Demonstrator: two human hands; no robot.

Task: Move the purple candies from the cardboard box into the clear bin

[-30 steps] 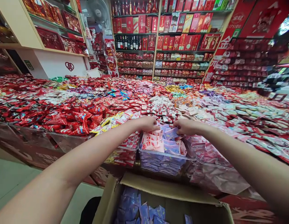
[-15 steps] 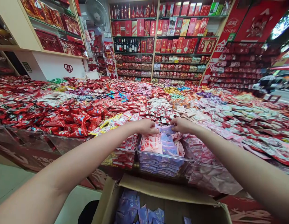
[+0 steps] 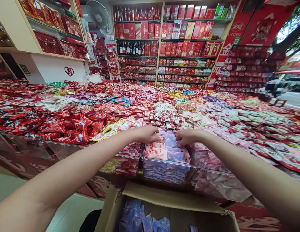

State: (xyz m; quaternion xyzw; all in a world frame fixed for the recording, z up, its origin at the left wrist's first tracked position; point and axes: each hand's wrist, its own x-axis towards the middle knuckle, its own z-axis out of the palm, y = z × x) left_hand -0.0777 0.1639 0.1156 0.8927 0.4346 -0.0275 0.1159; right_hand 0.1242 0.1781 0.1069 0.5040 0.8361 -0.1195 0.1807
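A clear bin [image 3: 169,162] in the middle holds stacked purple packets [image 3: 175,154], with pink-and-red packets [image 3: 156,151] on its left side. My left hand [image 3: 150,133] is over the back left of these packets, its fingers bent and close together. Across from it, my right hand [image 3: 185,137] is curled at the back right, fingertips down against the purple packets. What either hand grips is hidden. Below the bin, an open cardboard box [image 3: 174,196] contains loose purple packets [image 3: 132,214].
Heaps of red packets [image 3: 55,124] spread to the left. Pink packets [image 3: 213,154] fill the bin at the right. Behind the display stand shelves with boxes and bottles [image 3: 130,47]. A fan [image 3: 98,14] is at the back left.
My right hand has lowered slightly and its fingers now point down at the purple packets. My left hand has shifted slightly left. The purple packet between the hands has dropped onto the stack.
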